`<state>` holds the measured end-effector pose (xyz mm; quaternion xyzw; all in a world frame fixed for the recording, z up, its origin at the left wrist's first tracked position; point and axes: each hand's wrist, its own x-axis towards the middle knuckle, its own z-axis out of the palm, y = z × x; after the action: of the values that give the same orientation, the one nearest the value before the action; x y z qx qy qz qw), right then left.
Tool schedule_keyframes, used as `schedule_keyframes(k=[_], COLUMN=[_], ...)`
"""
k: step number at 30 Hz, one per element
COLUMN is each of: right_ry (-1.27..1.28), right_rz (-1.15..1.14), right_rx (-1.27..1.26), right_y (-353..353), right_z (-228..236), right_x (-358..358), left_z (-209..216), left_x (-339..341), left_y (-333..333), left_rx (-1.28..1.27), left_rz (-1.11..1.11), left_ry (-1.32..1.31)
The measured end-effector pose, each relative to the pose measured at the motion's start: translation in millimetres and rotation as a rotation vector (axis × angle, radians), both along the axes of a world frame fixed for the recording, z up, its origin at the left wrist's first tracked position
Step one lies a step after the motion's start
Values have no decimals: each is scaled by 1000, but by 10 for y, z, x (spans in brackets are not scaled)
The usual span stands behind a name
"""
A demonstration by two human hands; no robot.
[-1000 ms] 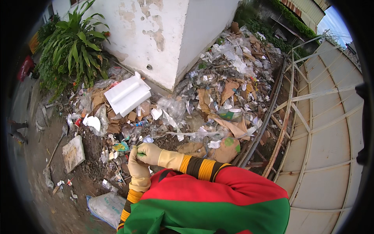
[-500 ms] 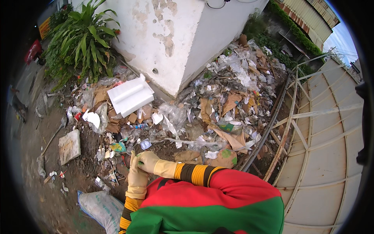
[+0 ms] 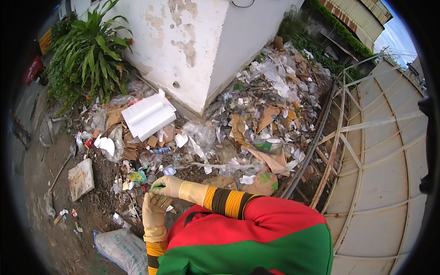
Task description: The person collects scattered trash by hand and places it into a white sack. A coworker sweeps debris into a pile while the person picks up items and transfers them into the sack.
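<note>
Both my hands wear pale cream work gloves, with yellow-and-brown striped sleeves behind them. My left hand (image 3: 155, 211) is raised, its fingers loosely bent and apart, with nothing visible in it. Just above its fingertips, my right hand (image 3: 167, 187) reaches leftward, bent at the wrist; green marks show on its glove. Its fingers look loosely extended, and I see nothing held. The two hands are very close, and whether they touch is unclear. Beneath and beyond them lies a heap of mixed rubbish, including a small pale plastic tray (image 3: 169, 170) and a green-and-yellow wrapper (image 3: 137, 176).
White foam packaging (image 3: 149, 115) lies on the rubbish by a peeling white wall corner (image 3: 201, 59). A stuffed woven sack (image 3: 123, 251) is at lower left, beyond it a dirty pale slab (image 3: 81, 179). A rusty metal gate (image 3: 385, 169) stands at right, a leafy plant (image 3: 94, 55) at upper left.
My right hand has come off the left glove and shifted slightly left, its fingers loosening. The left hand has lowered, and its fingers have bent. The view has shifted slightly.
</note>
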<state>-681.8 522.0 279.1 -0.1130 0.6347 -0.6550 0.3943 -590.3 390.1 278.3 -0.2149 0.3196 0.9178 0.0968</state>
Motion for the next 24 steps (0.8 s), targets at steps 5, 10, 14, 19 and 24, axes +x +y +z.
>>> schedule_keyframes(k=[5,10,14,19,24], right_ry=[85,239,192,-75,260], right_rz=[-27,-305,-412,-355,-244], right_rx=[32,16,-126,-384,-234], right_y=[88,17,-80,-109,-358], right_z=[13,-80,-160,-95,-119], right_x=[20,89,81,162,169], left_z=[52,248,304,281,334], left_x=[40,40,-4,64,142], left_y=[54,179,211,-72,-224], left_rx=[-20,109,-311,-203,-490], left_rz=[-73,-72,-169,-88,-12], left_ry=[105,166,280,203,159])
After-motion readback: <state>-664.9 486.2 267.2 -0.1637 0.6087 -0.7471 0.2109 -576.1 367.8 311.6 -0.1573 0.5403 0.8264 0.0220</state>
